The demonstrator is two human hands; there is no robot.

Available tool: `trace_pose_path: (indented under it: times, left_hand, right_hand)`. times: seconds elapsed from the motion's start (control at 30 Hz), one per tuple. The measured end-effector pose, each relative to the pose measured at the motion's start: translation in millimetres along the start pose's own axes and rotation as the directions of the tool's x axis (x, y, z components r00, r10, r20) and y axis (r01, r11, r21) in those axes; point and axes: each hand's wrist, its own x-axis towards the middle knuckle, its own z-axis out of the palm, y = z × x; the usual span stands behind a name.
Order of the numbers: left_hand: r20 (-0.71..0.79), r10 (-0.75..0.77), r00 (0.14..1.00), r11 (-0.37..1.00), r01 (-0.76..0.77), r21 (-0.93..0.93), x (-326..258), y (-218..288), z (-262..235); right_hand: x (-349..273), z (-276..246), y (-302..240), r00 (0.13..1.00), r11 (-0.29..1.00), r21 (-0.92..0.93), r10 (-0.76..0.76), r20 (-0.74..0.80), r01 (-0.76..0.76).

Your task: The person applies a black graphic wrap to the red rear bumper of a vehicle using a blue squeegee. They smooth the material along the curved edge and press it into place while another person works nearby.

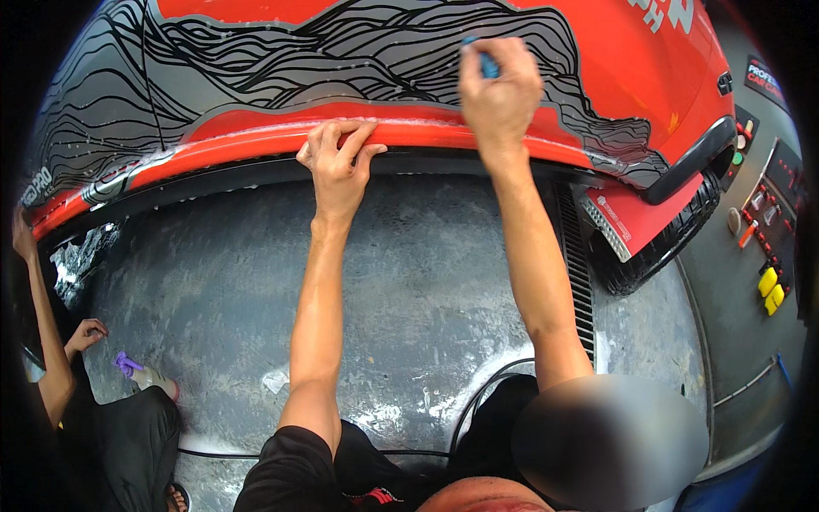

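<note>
A red car's side (614, 77), with a grey panel of black wavy lines (256, 60), stretches across the far part of the head view. Against the patterned panel, my right hand (502, 98) grips a small blue piece (489, 66), mostly covered by my fingers; its kind is unclear. My left hand (337, 162) rests at the red lower sill (418, 133), left of the right one. Its fingers are curled, with thumb and forefinger close together at the sill's edge. Whatever they may pinch is hidden. Droplets and a whitish wet streak show on the paint.
A co-worker's hand (88, 334) is at the left, near a spray bottle with a purple head (128, 365). Right of my arm are a floor grate (573, 256), a red mud flap (644, 218) and a tyre (627, 273). A black hose (478, 397) crosses the wet floor.
</note>
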Motion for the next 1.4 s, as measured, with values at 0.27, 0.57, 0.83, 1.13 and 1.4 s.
trace_pose_path:
  times: [0.27,0.57,0.83,1.13,1.4]
  left_hand:
    - [0.01,-0.011,1.0,1.0,0.011,0.002,1,0,-2]
    - [0.007,-0.007,1.0,1.0,0.007,0.012,-1,0,1]
    - [0.13,-0.027,0.991,0.998,0.02,0.052,12,12,-15]
    - [0.398,-0.031,0.917,0.723,0.295,-0.625,58,107,-26]
    - [0.436,-0.039,0.899,0.685,0.342,-0.643,50,132,-3]
  right_hand:
    - [-9,6,-9,0.999,0.997,0.067,0.037,-0.005,-0.036]
    - [-18,9,-17,0.996,0.994,0.092,-0.064,0.068,0.058]
    - [-6,-35,6,0.841,0.599,0.622,0.504,0.195,-0.503]
    - [-75,-60,45,0.755,-0.3,0.727,0.032,0.655,-0.618]
    - [-65,-88,37,0.759,0.02,0.763,0.117,0.64,-0.647]
